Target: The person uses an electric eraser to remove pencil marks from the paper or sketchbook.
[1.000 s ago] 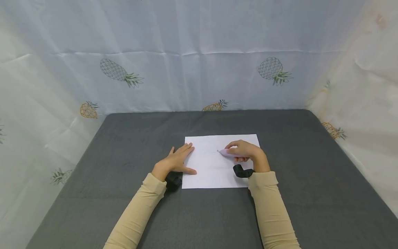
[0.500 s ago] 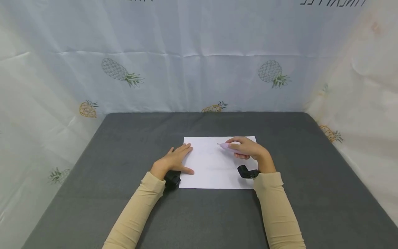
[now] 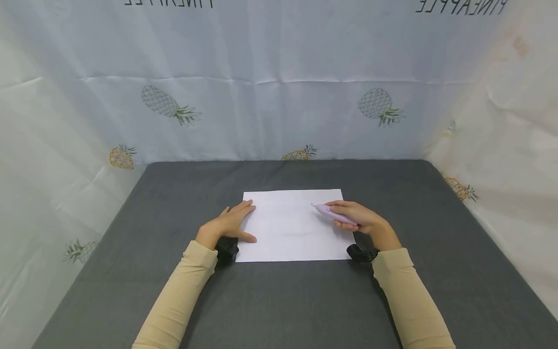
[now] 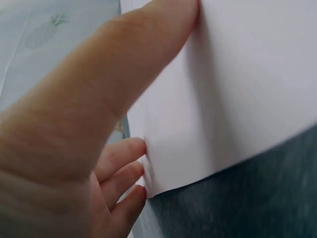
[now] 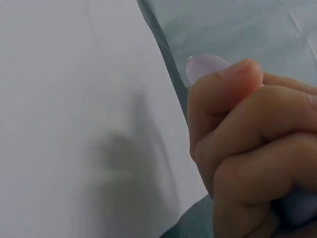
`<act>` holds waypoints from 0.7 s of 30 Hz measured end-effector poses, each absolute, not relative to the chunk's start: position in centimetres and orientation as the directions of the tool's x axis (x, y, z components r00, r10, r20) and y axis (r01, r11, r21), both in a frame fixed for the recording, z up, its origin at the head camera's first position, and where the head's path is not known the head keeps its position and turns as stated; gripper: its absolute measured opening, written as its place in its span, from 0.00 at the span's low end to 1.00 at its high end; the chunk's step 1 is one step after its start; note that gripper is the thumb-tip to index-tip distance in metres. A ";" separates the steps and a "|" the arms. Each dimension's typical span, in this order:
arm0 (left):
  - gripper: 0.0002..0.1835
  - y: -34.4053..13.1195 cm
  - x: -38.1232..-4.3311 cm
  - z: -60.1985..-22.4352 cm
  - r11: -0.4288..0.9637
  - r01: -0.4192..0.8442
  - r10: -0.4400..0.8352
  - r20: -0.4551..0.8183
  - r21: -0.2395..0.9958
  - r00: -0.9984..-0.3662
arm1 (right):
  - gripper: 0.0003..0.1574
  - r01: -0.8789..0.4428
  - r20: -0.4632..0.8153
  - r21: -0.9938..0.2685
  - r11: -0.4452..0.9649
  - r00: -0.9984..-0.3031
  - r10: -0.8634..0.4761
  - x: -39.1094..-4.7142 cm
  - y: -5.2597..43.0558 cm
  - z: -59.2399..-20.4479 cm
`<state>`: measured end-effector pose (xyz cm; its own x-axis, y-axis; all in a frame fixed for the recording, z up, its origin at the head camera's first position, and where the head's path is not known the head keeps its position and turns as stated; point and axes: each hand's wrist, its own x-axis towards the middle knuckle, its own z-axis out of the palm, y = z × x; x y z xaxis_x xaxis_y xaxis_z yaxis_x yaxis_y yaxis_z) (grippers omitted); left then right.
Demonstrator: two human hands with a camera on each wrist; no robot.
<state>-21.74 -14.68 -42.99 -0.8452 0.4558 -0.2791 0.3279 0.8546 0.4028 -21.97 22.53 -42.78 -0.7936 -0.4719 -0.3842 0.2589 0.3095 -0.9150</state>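
Observation:
A white sheet of paper (image 3: 283,228) lies flat on the dark grey table. My left hand (image 3: 228,225) rests across its left edge with fingers spread, and the thumb (image 4: 148,34) lies on the sheet in the left wrist view. Over the sheet's right side, my right hand (image 3: 359,218) grips a lavender pen-like tool (image 3: 333,214) with a thin metallic tip pointing left. In the right wrist view curled fingers cover most of the tool (image 5: 205,67), while a blurred shadow of the hand falls on the paper.
The dark grey table (image 3: 279,300) reaches back to a pale curtain (image 3: 261,111) printed with pineapples. Black wrist cameras, the left one (image 3: 227,251) and the right one (image 3: 362,253), sit close to the sheet's lower corners.
The paper has slid left together with my left hand. My right hand, still gripping the lavender tool, has moved right, from the middle of the sheet toward its right edge.

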 end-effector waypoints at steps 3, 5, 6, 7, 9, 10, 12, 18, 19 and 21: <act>0.54 -15.1 -21.8 -42.9 0.851 0.320 0.454 -0.276 0.417 -0.847 | 0.33 0.277 -0.381 -0.920 0.278 -0.801 -0.462 -21.8 23.4 -43.2; 0.54 -15.3 -21.9 -43.0 0.846 0.315 0.455 -0.274 0.431 -0.847 | 0.31 0.291 -0.375 -0.925 0.245 -0.806 -0.458 -21.6 23.9 -43.6; 0.54 -15.4 -21.9 -43.0 0.842 0.311 0.455 -0.272 0.440 -0.848 | 0.28 0.298 -0.371 -0.927 0.226 -0.809 -0.456 -21.6 24.2 -43.8; 0.54 -15.6 -21.9 -43.1 0.840 0.313 0.458 -0.269 0.444 -0.847 | 0.25 0.307 -0.367 -0.930 0.203 -0.811 -0.456 -21.5 24.4 -44.1; 0.54 -15.8 -22.0 -43.2 0.833 0.306 0.459 -0.268 0.461 -0.847 | 0.18 0.317 -0.353 -0.935 0.157 -0.814 -0.461 -21.4 24.8 -44.5; 0.54 -15.9 -22.1 -43.3 0.831 0.303 0.459 -0.267 0.467 -0.847 | 0.16 0.322 -0.347 -0.937 0.135 -0.817 -0.461 -21.4 25.0 -44.7; 0.53 -16.1 -22.1 -43.5 0.824 0.307 0.466 -0.260 0.477 -0.846 | 0.15 0.327 -0.331 -0.941 0.091 -0.825 -0.458 -21.4 25.3 -45.2; 0.53 -16.6 -22.4 -43.7 0.812 0.313 0.476 -0.249 0.492 -0.844 | 0.18 0.349 -0.294 -0.936 -0.044 -0.844 -0.448 -21.5 26.1 -45.4; 0.53 -16.6 -22.4 -43.7 0.813 0.312 0.475 -0.250 0.492 -0.844 | 0.17 0.356 -0.293 -0.932 -0.061 -0.844 -0.450 -21.5 26.3 -45.3; 0.53 -16.6 -22.5 -43.8 0.813 0.314 0.476 -0.249 0.491 -0.844 | 0.15 0.386 -0.306 -0.917 -0.096 -0.839 -0.449 -21.4 26.5 -45.1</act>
<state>-22.49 -16.63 -43.78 -0.8436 0.4759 -0.2487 0.3138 0.8128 0.4909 -21.42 26.48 -45.09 -0.8395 -0.4490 -0.3061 0.3860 -0.0961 -0.9175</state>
